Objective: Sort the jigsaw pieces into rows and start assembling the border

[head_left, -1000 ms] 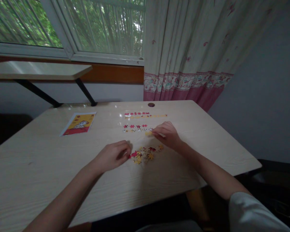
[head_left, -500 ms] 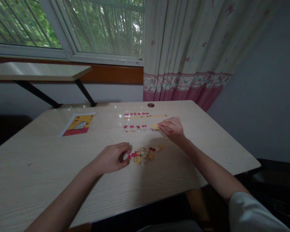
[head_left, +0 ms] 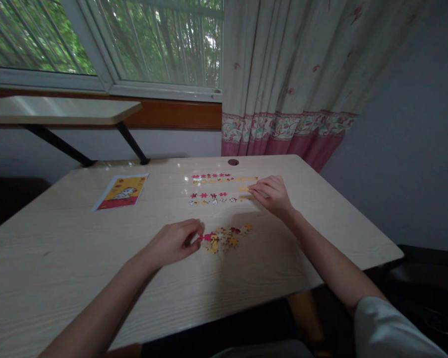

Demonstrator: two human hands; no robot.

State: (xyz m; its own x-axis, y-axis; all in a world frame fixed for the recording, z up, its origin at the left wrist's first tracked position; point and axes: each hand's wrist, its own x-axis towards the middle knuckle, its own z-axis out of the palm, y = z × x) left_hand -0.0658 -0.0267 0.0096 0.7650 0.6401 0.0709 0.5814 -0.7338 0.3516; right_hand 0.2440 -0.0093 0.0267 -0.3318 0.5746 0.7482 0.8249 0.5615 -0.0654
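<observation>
right hand (head_left: 271,195) shifted rightward, fingers pinching yellow piece (head_left: 243,189); left hand (head_left: 173,242) pinching red piece (head_left: 201,238)

Location type: a room that appears to be in a home; the exact room cannot be determined. Indicators: a light wood-grain desk (head_left: 332,219) at centre; a raised shelf (head_left: 67,110) on black supports (head_left: 132,143) at 10 o'clock; a barred window (head_left: 157,44) facing green foliage (head_left: 205,54) at 11 o'clock; a floral curtain (head_left: 276,59) at 1 o'clock; a plain wall (head_left: 403,124) at 2 o'clock. Jigsaw pieces (head_left: 233,241) on the desk agree with domestic use.
</observation>
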